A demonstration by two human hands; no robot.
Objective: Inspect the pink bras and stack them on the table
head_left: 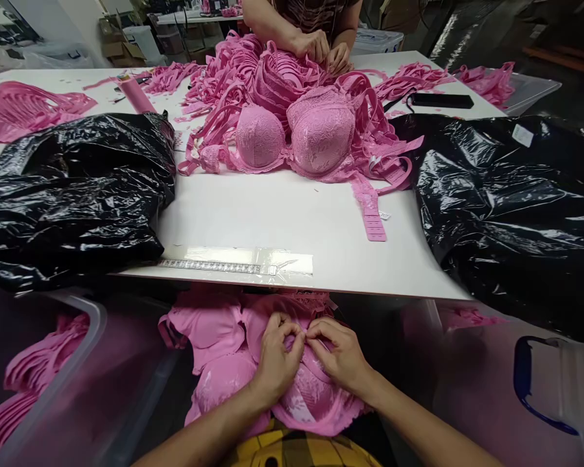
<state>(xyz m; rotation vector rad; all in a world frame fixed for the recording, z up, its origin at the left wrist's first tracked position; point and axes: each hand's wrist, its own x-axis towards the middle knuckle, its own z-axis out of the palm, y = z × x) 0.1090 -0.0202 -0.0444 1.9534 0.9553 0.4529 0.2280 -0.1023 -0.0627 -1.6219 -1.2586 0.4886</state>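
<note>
Pink lace bras (pixel 224 383) lie across my lap, below the table's front edge. My left hand (pixel 281 353) is closed in a pinch on the right-hand part of this pink fabric. Close against it, fingertips almost touching, my right hand (pixel 338 353) pinches too. Whatever small piece sits between the fingertips is too small to make out. A large heap of pink bras (pixel 321 133) stands on the white table (pixel 282 207) in front of me, one strap end hanging toward the front.
Black plastic bags (pixel 78 188) (pixel 511 201) lie left and right on the table. A measuring tape (pixel 209 265) is taped along the front edge. Clear bins (pixel 97 337) (pixel 496 383) flank my lap. Across the table, another person's hands (pixel 324 50) work at the heap.
</note>
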